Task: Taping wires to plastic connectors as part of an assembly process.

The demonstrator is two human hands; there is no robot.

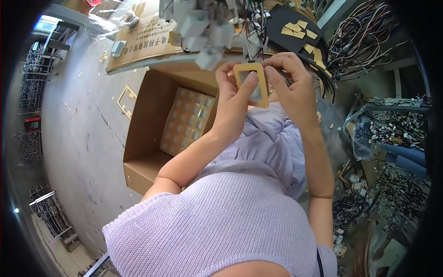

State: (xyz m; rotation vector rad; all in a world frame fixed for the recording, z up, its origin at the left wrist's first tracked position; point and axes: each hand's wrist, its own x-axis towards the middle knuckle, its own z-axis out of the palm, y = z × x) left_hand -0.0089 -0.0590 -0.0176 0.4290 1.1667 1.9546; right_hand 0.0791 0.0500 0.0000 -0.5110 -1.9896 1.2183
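In front of my chest my left hand (230, 104) grips a small rectangular piece with a yellow rim (263, 90) and a greyish, see-through middle. The left thumb lies across its face, and the fingers curl behind its left side. My right hand (295, 90) is closed at the piece's upper right edge, thumb and fingers bent together. What sits between the right fingers is hidden. Just beyond the hands, a bunch of white connectors (198, 27) and dark cables hangs over the table edge, partly blurred.
An open cardboard box (143, 115) stands left of my lap, holding a sheet of yellow-edged pieces (184, 117). A printed cardboard sheet (143, 44) covers the table. Yellow scraps (295, 30) lie on a black sheet (277, 18). Bundled wires (364, 39) hang at right; a yellow cut-out (124, 101) lies on the floor.
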